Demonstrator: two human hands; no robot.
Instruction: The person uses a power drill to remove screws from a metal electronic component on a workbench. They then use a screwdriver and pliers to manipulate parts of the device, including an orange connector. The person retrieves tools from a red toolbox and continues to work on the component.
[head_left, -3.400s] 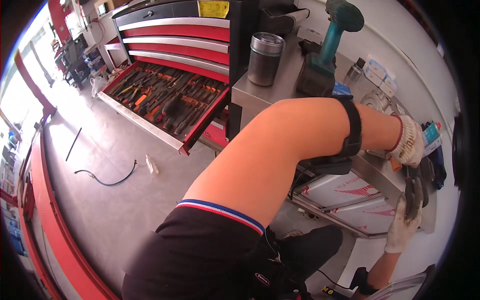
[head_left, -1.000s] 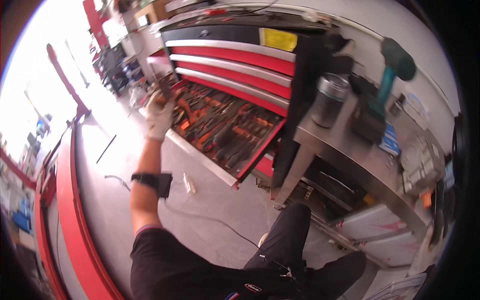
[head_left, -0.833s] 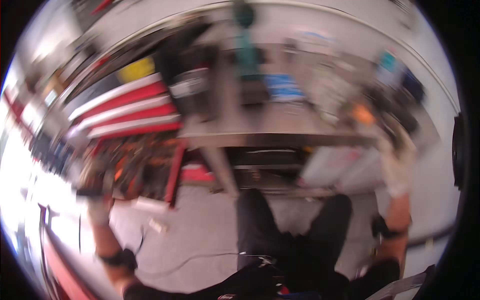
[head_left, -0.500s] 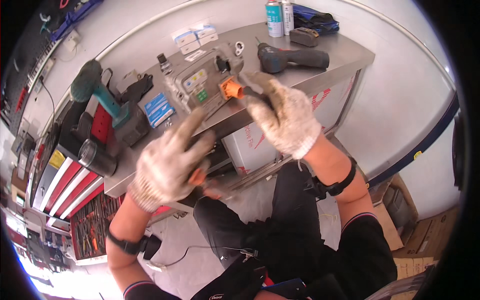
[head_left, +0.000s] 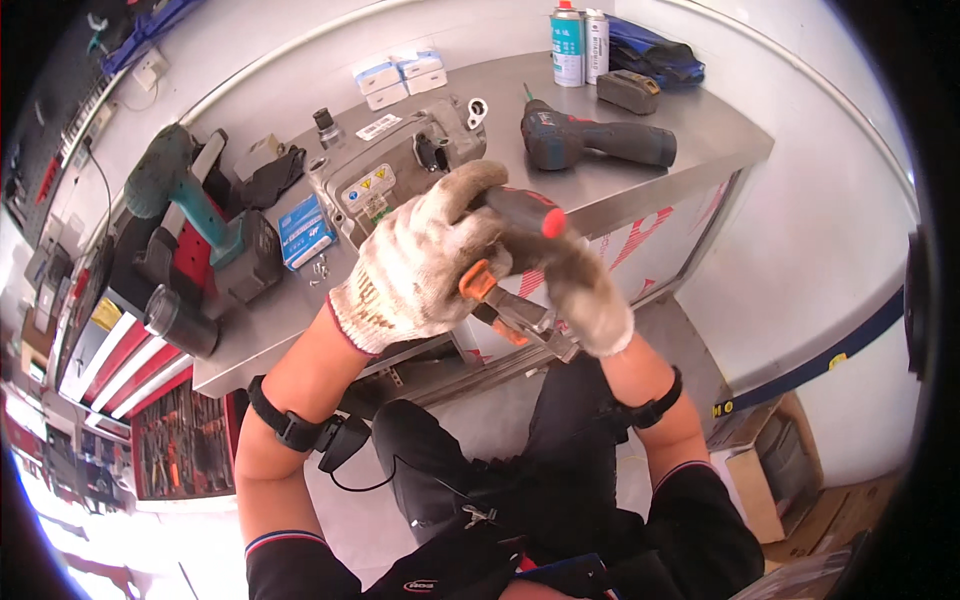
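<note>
My left hand (head_left: 420,260), in a soiled white knit glove, is closed on orange-handled pliers (head_left: 535,325), their metal end pointing down to the right. A dark screwdriver-like handle (head_left: 525,212) with a red butt end lies between both hands, against my left fingers; its other end is hidden. My gloved right hand (head_left: 590,300) is just below that handle, smeared by motion, so its grip does not show. Behind my left hand sits a grey metal housing (head_left: 385,175) with warning labels on the bench. My left hand covers its near right side.
The steel bench (head_left: 715,130) carries a dark power drill (head_left: 595,140), a battery pack (head_left: 628,92), spray cans (head_left: 568,45), a teal cordless tool (head_left: 195,205), a blue-white box (head_left: 305,232) and small screws (head_left: 320,268). An open tool drawer (head_left: 185,445) is at lower left.
My left hand has moved right and up with the pliers, meeting the dark handle in front of the housing. My right hand has dropped lower. The orange connector on the housing is now hidden.
</note>
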